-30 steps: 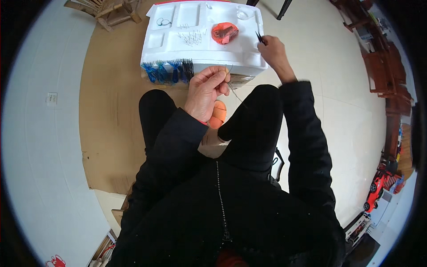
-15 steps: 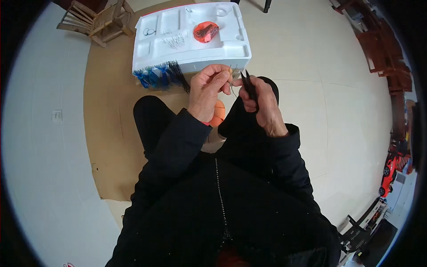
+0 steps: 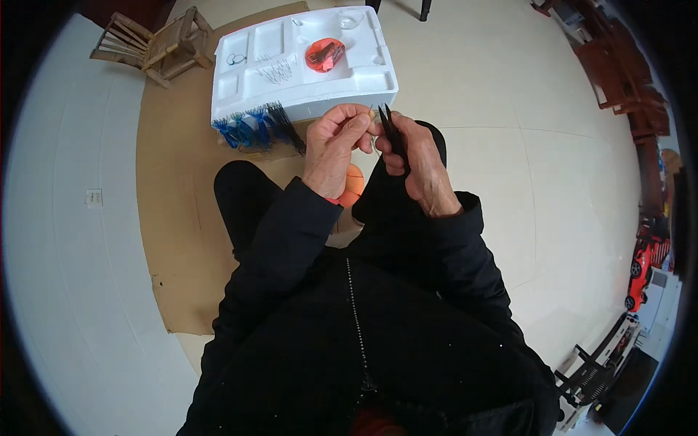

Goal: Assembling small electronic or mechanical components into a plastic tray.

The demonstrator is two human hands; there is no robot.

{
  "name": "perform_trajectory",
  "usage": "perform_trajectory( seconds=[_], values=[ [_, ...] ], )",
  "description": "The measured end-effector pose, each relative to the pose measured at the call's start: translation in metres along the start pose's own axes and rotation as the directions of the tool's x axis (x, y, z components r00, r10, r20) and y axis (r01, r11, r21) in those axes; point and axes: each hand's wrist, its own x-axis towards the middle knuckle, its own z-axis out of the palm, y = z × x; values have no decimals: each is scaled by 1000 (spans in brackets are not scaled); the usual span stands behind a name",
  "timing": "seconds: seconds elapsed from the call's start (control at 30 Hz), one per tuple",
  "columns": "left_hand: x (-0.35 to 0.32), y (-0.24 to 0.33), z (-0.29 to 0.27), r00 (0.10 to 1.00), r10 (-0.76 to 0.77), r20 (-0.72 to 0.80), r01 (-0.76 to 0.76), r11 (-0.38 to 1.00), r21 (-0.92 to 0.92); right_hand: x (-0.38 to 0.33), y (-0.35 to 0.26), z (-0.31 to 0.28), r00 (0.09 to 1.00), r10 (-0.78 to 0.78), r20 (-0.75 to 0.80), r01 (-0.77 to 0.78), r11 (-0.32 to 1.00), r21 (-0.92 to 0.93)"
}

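My left hand is closed in a pinch on a thin piece, too small to name, with a pale bit at the fingertips. Close to its right, my right hand is wrapped round a black tool with two pointed tips; its tips stand apart and point up beside the pinch. Beyond both hands is a white foam tray with moulded compartments. Thin wire-like pieces lie in it, near a red dish of dark and pink bits. Blue bundles and black strands hang at its near edge.
Between my knees shows an orange ball-like thing. A cardboard sheet covers the floor at left, with a wooden chair at its far end. Along the right side are reddish wooden furniture and a red toy car.
The black tool's tips have moved left, nearer to the pinched piece. Both hands stay raised at the tray's near edge. The whole view has shifted slightly.
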Motion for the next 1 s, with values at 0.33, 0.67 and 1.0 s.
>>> perform_trajectory(
  seconds=[0.33, 0.67, 1.0],
  values=[
    [1, 0, 0, 1000, -12, -9, 12, 1000, 24, 0, -5, 1, 1000, 9, -16, -9, 1000, 9],
    [3, 0, 3, 1000, 2, -20, -1, 997, 72, 7, -1, 1, 999, 17, -38, -15, 999, 37],
    [7, -4, 4, 998, 64, -24, -59, 986, 159, 8, -3, 6, 995, 79, -54, -67, 980, 188]
  ],
)
